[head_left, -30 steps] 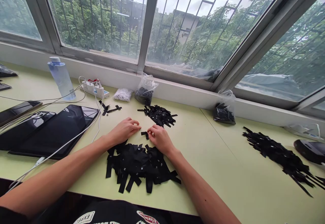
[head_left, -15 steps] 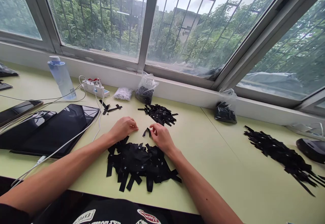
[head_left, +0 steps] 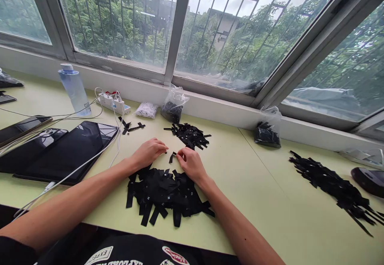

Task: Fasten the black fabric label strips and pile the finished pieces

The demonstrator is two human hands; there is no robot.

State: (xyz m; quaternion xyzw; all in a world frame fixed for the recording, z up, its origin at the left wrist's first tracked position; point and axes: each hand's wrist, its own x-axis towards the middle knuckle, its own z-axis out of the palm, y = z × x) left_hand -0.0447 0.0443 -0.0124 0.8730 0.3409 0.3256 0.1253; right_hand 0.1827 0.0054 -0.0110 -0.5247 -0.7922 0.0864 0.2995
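My left hand (head_left: 152, 150) is closed in a pinch, with a small black piece (head_left: 166, 152) at its fingertips; it is too small to name surely. Across a narrow gap, my right hand (head_left: 189, 161) pinches a short black fabric strip (head_left: 172, 157), whose free end hangs down to the left. Just below both hands lies a loose heap of black fabric strips (head_left: 163, 191), some bearing a white letter M. A second pile of black strips (head_left: 190, 135) lies beyond my right hand.
To the left are a tablet (head_left: 75, 149), a water bottle (head_left: 75, 91) and a power strip (head_left: 114, 103) with trailing white cables. Plastic bags, one with white pieces (head_left: 146, 110) and others with black contents (head_left: 172, 111), stand by the window. More black strips (head_left: 333, 185) lie far right.
My left hand has moved slightly right, closer to the strip, and the small black piece now shows at its fingertips. The strip in my right hand has changed its angle a little.
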